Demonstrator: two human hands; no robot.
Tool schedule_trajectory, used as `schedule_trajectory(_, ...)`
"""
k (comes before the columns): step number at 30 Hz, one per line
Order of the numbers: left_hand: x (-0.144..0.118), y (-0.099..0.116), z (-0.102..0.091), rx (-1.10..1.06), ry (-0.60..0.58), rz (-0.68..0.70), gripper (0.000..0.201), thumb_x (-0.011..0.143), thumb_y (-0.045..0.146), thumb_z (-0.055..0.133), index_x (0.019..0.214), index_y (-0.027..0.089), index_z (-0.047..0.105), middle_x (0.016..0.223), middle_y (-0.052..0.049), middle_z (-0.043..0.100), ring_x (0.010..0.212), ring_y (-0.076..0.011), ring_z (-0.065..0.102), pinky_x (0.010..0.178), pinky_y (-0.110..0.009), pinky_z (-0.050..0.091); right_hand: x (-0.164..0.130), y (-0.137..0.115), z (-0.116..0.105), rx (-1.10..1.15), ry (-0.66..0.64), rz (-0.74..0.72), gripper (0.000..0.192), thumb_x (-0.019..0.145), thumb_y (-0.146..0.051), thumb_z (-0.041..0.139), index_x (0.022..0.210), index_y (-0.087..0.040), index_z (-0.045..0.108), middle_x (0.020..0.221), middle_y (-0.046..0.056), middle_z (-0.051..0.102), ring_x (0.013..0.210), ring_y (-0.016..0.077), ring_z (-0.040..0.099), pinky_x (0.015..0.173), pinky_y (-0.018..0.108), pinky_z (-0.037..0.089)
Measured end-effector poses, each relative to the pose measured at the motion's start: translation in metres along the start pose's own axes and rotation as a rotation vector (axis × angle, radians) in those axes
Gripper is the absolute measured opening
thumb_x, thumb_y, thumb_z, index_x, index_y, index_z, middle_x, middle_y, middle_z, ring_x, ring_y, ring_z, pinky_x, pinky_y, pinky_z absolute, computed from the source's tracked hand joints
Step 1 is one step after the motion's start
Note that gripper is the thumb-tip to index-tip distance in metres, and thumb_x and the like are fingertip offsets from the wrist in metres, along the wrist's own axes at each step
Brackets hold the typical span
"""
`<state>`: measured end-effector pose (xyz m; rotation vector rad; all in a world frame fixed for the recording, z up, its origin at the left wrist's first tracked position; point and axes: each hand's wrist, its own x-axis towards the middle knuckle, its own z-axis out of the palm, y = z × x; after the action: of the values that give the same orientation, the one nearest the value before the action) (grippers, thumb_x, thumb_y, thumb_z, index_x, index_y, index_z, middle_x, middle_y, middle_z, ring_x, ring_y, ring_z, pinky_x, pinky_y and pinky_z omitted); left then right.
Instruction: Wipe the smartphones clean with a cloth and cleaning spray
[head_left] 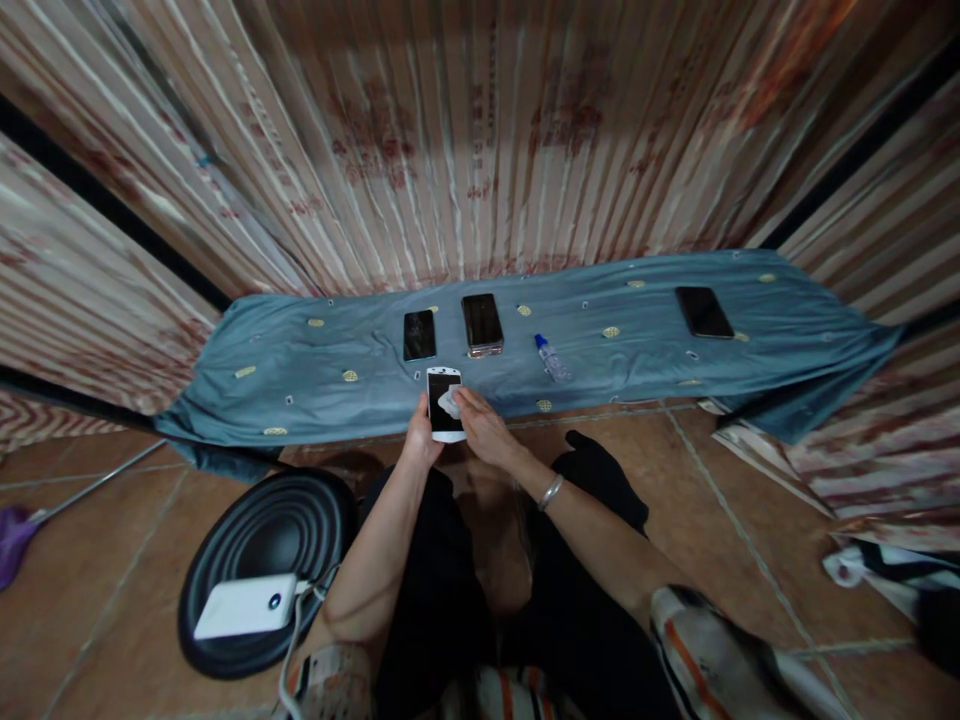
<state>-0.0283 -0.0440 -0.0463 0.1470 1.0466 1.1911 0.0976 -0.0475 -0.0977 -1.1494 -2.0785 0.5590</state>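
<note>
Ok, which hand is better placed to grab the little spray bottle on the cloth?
Probably the right hand: the spray bottle lies on its side of the white phone, which the left hand holds.

Head-worn view, steeply downward over blue cloth (pixel 315 370)

Both forearms bare, no sleeves past elbow. Thin silver metal bangle (pixel 550 491) on right wrist. Short patterned sleeves, white with orange and dark streaks, at lower frame edge. Black trousers (pixel 442 590) over both legs. Left hand (pixel 421 437), right hand (pixel 484 425) without gloves or rings.
</note>
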Motion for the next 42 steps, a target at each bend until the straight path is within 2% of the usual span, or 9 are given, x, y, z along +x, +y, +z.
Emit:
schedule_trajectory(6, 0.003, -0.009, 0.005, -0.014, -0.013, 0.008, 0.052, 0.1, 0.039, 0.035, 0.134, 0.005, 0.056, 0.097, -0.012, 0.077, 0.09, -0.0222, 0.073, 0.099, -0.035, 0.049, -0.003, 0.004, -0.009, -0.03, 0.001, 0.004, 0.053, 0.096, -0.013, 0.035, 0.148, -0.013, 0.042, 0.153, 0.014, 0.045, 0.145, 0.0229, 0.037, 0.121, 0.045, 0.032)
schedule_trajectory(11, 0.003, -0.019, 0.007, -0.017, -0.061, 0.038, 0.047, 0.1, 0.035, 0.037, 0.13, 0.007, 0.06, 0.104, -0.013, 0.076, 0.097, -0.0227, 0.072, 0.099, -0.034, 0.049, 0.002, 0.012, -0.011, -0.063, 0.025, 0.056, 0.05, 0.097, -0.013, 0.033, 0.145, -0.008, 0.045, 0.152, 0.018, 0.045, 0.145, 0.0237, 0.037, 0.122, 0.045, 0.03)
schedule_trajectory(16, 0.004, -0.02, 0.009, -0.025, -0.049, 0.021, 0.05, 0.1, 0.039, 0.035, 0.125, 0.006, 0.063, 0.103, -0.014, 0.076, 0.101, -0.0239, 0.071, 0.101, -0.036, 0.049, -0.005, 0.009, -0.008, -0.068, 0.056, 0.032, 0.05, 0.097, -0.014, 0.032, 0.146, -0.009, 0.044, 0.152, 0.017, 0.046, 0.145, 0.0237, 0.037, 0.121, 0.047, 0.03)
schedule_trajectory(20, 0.005, -0.021, 0.011, -0.029, -0.044, -0.001, 0.051, 0.1, 0.042, 0.036, 0.125, 0.007, 0.063, 0.107, -0.015, 0.076, 0.103, -0.0252, 0.071, 0.099, -0.037, 0.051, -0.011, 0.006, -0.01, -0.087, 0.031, -0.011, 0.051, 0.096, -0.013, 0.032, 0.145, -0.009, 0.045, 0.151, 0.018, 0.047, 0.145, 0.0249, 0.037, 0.121, 0.049, 0.032)
schedule_trajectory(24, 0.007, -0.025, 0.013, -0.021, -0.037, 0.01, 0.047, 0.099, 0.04, 0.037, 0.122, 0.009, 0.066, 0.107, -0.014, 0.076, 0.106, -0.0245, 0.07, 0.1, -0.036, 0.05, -0.009, 0.007, -0.014, -0.093, 0.024, 0.003, 0.05, 0.096, -0.014, 0.032, 0.143, -0.006, 0.047, 0.15, 0.02, 0.047, 0.144, 0.0262, 0.038, 0.121, 0.048, 0.032)
schedule_trajectory(29, 0.01, -0.031, 0.013, 0.009, -0.054, 0.018, 0.043, 0.099, 0.037, 0.041, 0.121, 0.011, 0.066, 0.106, -0.013, 0.076, 0.108, -0.0245, 0.07, 0.102, -0.037, 0.049, -0.005, 0.01, -0.015, -0.099, 0.053, 0.013, 0.053, 0.094, -0.013, 0.034, 0.146, -0.011, 0.044, 0.15, 0.016, 0.047, 0.145, 0.0256, 0.037, 0.121, 0.05, 0.032)
schedule_trajectory(37, 0.013, -0.029, 0.011, -0.008, -0.008, -0.005, 0.04, 0.099, 0.04, 0.042, 0.105, 0.013, 0.07, 0.095, -0.01, 0.078, 0.107, -0.023, 0.07, 0.1, -0.035, 0.05, -0.011, -0.002, -0.013, -0.116, -0.002, -0.021, 0.052, 0.093, -0.008, 0.036, 0.144, -0.005, 0.045, 0.15, 0.02, 0.047, 0.145, 0.0255, 0.037, 0.12, 0.046, 0.033)
schedule_trajectory(42, 0.018, -0.032, 0.01, 0.0, -0.05, 0.025, 0.039, 0.096, 0.042, 0.049, 0.11, 0.012, 0.07, 0.104, -0.012, 0.077, 0.109, -0.0236, 0.069, 0.102, -0.035, 0.048, -0.006, 0.002, -0.016, -0.091, -0.016, 0.006, 0.052, 0.094, -0.009, 0.036, 0.145, -0.006, 0.045, 0.151, 0.021, 0.045, 0.145, 0.0268, 0.036, 0.121, 0.049, 0.032)
